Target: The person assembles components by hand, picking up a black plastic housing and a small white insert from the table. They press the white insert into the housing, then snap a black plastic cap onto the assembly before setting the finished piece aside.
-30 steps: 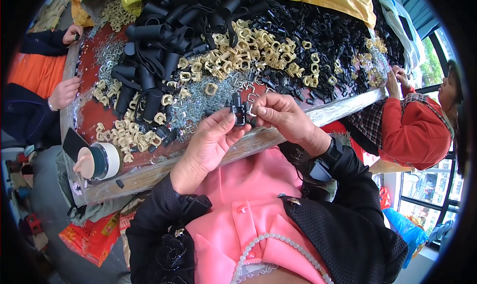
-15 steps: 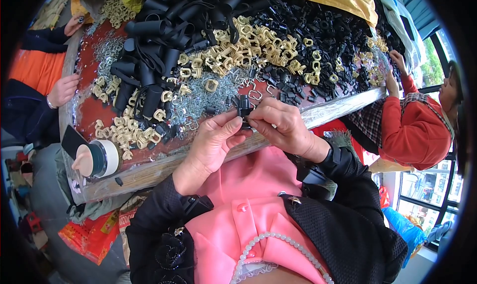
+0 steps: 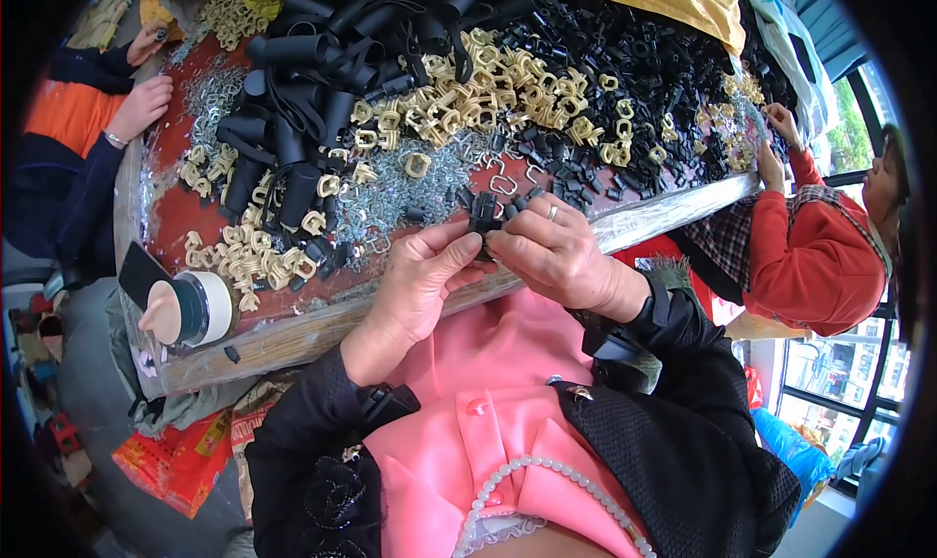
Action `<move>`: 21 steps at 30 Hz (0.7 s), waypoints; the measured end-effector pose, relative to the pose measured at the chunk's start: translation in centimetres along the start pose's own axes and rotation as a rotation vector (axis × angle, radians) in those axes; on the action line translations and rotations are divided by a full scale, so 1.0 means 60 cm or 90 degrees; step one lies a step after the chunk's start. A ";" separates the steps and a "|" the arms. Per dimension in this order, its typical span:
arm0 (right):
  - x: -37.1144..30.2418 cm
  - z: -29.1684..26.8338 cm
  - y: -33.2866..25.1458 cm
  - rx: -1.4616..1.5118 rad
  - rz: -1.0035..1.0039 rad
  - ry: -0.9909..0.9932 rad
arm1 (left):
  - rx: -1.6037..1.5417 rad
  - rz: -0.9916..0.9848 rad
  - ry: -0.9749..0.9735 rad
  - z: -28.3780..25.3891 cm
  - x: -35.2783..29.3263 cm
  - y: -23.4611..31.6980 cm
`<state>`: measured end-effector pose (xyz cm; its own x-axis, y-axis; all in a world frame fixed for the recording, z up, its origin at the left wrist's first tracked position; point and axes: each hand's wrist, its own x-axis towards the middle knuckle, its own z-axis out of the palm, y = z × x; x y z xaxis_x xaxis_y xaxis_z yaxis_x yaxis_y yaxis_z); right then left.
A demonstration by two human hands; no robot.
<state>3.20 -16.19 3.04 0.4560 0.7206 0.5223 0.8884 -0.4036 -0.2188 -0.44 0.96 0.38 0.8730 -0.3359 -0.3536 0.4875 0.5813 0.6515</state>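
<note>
Between my two hands, just above the table's near edge, is a small black plastic part (image 3: 482,211). My left hand (image 3: 429,270) pinches it between thumb and forefinger. From the other side, the fingers of my right hand (image 3: 551,256) are closed on the same part; a ring shows on one finger. Its exact kind is hard to make out, as fingertips cover its lower end. Beyond my hands lie a heap of small bent metal wire pieces (image 3: 415,192) and a scatter of small black plastic pieces (image 3: 566,179).
Cream plastic buckles (image 3: 468,95), black cylinders with straps (image 3: 293,134) and black parts (image 3: 664,70) heap the red table. A wide lidded jar (image 3: 203,307) and a dark phone-like slab (image 3: 146,273) sit at the near left corner. People work at the left and right (image 3: 810,256).
My right fingers have curled further over the black part, which now stands more upright and shows a different side. At the left, the other person's hand has moved farther away along the table edge.
</note>
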 end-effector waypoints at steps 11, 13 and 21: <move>0.016 0.036 0.035 0.833 0.492 -0.061 | 0.059 0.033 -0.045 -0.012 -0.006 0.027; 0.030 0.040 0.056 0.875 0.473 -0.143 | 0.108 0.107 0.051 -0.018 -0.001 0.040; 0.107 0.107 0.106 -0.018 0.062 -0.106 | -0.016 0.158 0.182 -0.042 0.017 0.067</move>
<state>12.10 -10.53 -0.28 0.5447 0.7596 0.3554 0.8386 -0.4902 -0.2377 2.46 4.82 0.91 0.9312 0.0365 -0.3627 0.2578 0.6377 0.7258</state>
